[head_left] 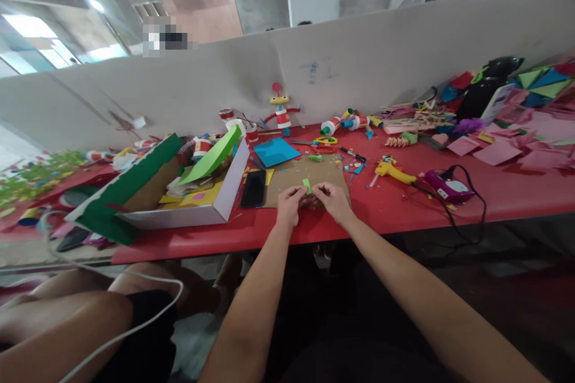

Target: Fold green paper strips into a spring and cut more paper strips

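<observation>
My left hand (290,201) and my right hand (331,198) meet over a brown cardboard sheet (294,175) on the red table (404,209). Both hands pinch a small green paper strip (307,185) that stands up between the fingertips. The fingers of both hands are curled closed around it. A black phone (254,188) lies just left of my left hand. A small green folded spring (315,157) sits on the cardboard farther back.
An open white box (224,200) with coloured paper and a green lid (130,188) stands at left. A yellow glue gun (393,172), a purple device (447,185) with black cable, scissors (324,140), blue paper (275,151), paper figures (281,108) and pink scraps (516,143) lie around. Another person's legs (67,317) are at lower left.
</observation>
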Available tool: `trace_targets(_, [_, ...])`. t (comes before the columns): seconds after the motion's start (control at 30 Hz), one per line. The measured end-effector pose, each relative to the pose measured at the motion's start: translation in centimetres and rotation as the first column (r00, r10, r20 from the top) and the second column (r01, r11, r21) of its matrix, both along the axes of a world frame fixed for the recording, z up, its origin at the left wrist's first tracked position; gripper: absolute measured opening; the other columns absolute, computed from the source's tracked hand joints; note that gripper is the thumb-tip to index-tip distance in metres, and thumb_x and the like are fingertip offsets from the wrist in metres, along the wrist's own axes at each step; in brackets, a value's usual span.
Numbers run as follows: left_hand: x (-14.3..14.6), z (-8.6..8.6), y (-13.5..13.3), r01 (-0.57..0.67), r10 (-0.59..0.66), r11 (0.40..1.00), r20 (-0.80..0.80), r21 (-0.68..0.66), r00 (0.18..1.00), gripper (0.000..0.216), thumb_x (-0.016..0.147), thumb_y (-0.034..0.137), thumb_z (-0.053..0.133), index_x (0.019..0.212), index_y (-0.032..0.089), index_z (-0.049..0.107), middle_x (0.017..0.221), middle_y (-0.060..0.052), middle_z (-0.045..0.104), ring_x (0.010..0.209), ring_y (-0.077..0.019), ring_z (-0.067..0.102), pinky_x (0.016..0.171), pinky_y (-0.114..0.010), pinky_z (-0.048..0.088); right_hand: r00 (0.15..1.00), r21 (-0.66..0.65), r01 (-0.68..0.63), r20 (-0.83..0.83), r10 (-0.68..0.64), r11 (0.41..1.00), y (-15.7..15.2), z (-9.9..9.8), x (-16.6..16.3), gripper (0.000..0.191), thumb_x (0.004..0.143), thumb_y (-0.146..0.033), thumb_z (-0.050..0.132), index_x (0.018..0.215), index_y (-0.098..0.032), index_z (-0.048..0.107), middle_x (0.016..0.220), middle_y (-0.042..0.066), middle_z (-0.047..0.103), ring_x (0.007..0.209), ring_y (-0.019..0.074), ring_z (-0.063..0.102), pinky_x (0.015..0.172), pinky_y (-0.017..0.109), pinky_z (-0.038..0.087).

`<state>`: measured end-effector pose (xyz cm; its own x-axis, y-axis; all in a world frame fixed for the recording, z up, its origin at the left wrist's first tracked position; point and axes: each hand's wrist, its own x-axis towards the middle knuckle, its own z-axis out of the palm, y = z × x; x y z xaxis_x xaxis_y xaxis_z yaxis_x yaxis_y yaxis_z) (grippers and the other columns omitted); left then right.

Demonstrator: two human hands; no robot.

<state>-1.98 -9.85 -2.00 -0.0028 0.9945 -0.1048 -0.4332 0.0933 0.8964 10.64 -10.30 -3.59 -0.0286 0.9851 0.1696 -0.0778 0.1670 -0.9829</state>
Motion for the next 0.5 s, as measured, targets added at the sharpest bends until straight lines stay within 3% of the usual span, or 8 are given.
trace_targets(0.23, [0.07, -0.17, 0.05, 0.027, -0.028, 0.999, 0.001, 0.034, 1.0, 0.027, 0.052, 0.032, 0.078, 0.067, 0.013, 0.066, 0.064, -0.001, 0.065, 0.06, -0.0117, 0.061, 0.067, -0.028, 0.051, 0.999, -0.037, -0.002, -0.041, 0.001, 0.999, 0.12, -0.08, 0.02, 0.024, 0.071, -0.044, 0.061, 0.075, -0.021, 0.061, 0.064, 0.001, 0.066, 0.06, 0.0183, 0.063, 0.058, 0.032, 0.053])
trace_targets(0.5, [0.13, -0.06, 0.02, -0.044, 0.044, 0.999, 0.0, 0.012, 0.999, 0.032, 0.047, 0.032, 0.08, 0.068, 0.012, 0.065, 0.06, 0.0, 0.063, 0.054, -0.0105, 0.059, 0.059, -0.025, 0.048, 0.998, -0.085, -0.021, -0.066, 0.016, 0.996, -0.18, 0.53, -0.15, 0.023, 0.072, -0.043, 0.061, 0.07, -0.021, 0.06, 0.064, 0.0, 0.065, 0.058, 0.0157, 0.061, 0.058, 0.03, 0.052])
